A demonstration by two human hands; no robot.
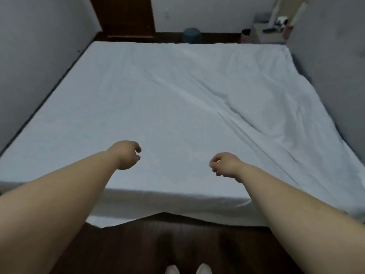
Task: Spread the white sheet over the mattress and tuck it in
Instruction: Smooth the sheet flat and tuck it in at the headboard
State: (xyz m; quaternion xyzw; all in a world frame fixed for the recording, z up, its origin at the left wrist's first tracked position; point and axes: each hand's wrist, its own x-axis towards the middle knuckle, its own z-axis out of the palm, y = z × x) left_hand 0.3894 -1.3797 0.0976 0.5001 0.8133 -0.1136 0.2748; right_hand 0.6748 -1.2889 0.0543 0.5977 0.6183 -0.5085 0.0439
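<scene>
The white sheet [158, 99] lies spread over the whole mattress, with long diagonal creases running from the middle toward the right side. Its near edge hangs loose over the front of the mattress [177, 202], down to the floor. My left hand [126, 155] hovers over the near part of the sheet, fingers loosely curled, holding nothing. My right hand [225, 165] hovers level with it to the right, also loosely curled and empty. Both arms reach forward from the foot of the bed.
Grey walls [35, 56] run close along both long sides of the bed. Dark wooden floor [158, 248] lies under my feet. At the far end stand a brown door [124, 14], a blue bin [191, 35] and a small table with items [268, 34].
</scene>
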